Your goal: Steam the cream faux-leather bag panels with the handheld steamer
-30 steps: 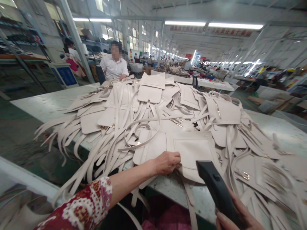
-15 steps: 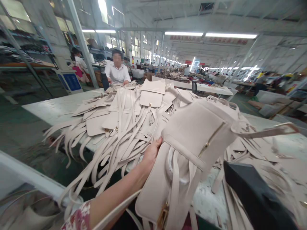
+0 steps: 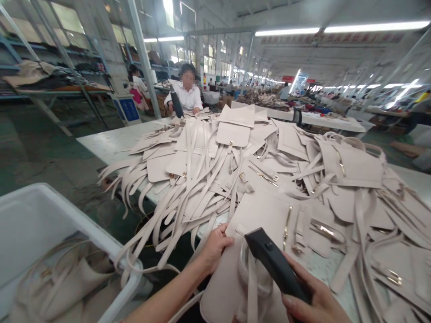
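Observation:
My left hand (image 3: pixel 215 246) pinches the edge of a beige leather-look bag (image 3: pixel 220 282) with loose straps and a gold zipper. The bag hangs partly over the near edge of the table. My right hand (image 3: pixel 310 291) is wrapped round a black hand-held tool (image 3: pixel 269 255) shaped like a hair clipper. Its flat tip sits close over the bag, just right of my left fingers; whether it touches I cannot tell. A heap of similar beige bags (image 3: pixel 232 134) with straps, flaps and gold buckles spreads behind and to the right.
A white plastic bin (image 3: pixel 72 208) holding beige pieces stands at lower left. Long straps hang over the edge of the white table (image 3: pixel 101 146). Across it, a co-worker in a white shirt (image 3: pixel 190 96) holds a dark tool (image 3: pixel 176 104). Metal posts (image 3: pixel 144 58) rise beyond.
The bag has come down from its raised position and lies flatter. My right hand has come into view with the black tool, which moved left over the bag. The view has turned left.

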### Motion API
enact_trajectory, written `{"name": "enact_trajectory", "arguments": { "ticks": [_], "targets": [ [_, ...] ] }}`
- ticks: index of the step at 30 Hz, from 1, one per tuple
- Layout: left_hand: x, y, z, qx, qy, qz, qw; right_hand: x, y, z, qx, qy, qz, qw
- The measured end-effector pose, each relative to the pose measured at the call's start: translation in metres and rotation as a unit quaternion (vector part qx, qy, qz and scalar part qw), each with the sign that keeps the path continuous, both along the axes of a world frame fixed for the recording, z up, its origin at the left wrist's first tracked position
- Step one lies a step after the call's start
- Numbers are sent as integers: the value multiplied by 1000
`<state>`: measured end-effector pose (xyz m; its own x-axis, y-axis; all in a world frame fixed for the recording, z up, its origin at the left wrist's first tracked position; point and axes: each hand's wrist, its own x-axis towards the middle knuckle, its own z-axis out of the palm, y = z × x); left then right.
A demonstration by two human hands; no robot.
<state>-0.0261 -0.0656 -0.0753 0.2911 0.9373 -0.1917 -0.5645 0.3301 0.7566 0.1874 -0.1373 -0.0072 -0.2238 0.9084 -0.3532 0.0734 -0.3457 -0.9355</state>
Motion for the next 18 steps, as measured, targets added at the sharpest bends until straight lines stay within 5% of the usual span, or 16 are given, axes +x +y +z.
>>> {"name": "enact_trajectory", "arguments": {
  "ticks": [5, 12, 18],
  "targets": [
    [0, -1, -5, 28, -12, -23, 999, -33, 33, 7, -50, -30, 85, 995],
    [3, -1, -7, 0, 11, 4, 1000, -44, 41, 20, 61, -79, -50, 994],
    [5, 2, -3, 24, 27, 0, 999, -35, 23, 9, -38, -40, 91, 994]
  ]
}}
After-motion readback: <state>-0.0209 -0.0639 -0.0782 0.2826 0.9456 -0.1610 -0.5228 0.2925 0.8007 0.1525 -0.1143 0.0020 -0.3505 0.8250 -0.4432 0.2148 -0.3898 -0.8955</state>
